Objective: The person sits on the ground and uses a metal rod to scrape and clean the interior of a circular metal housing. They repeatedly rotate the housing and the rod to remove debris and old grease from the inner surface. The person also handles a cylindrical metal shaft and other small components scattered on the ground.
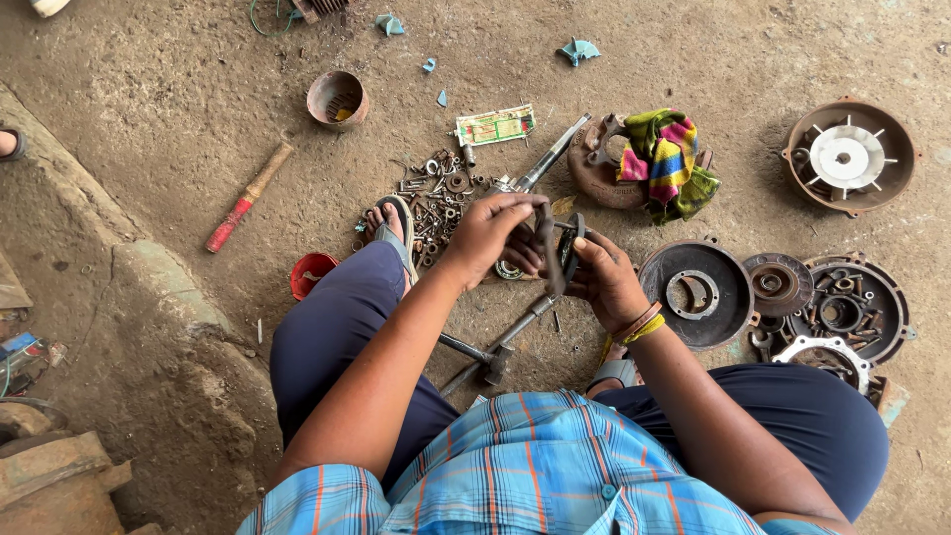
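Note:
I sit on a dirt floor with my knees apart. My left hand (492,235) and my right hand (604,279) meet in front of me on a dark metal puller tool (555,256). The left hand grips its curved jaw from above. Fingers of the right hand pinch its other side, next to a dark ring-shaped part (572,243). A long steel shaft (510,332) with a cross handle runs from the tool down toward my lap. Under the hands lies a bearing (508,269), partly hidden.
A heap of nuts, bolts and washers (436,198) lies by my left foot. Rusty motor covers (695,292) and a fan housing (845,157) sit at the right. A striped cloth (666,159), a red-handled hammer (248,198), a small tin (337,99) and a red cap (312,273) lie around.

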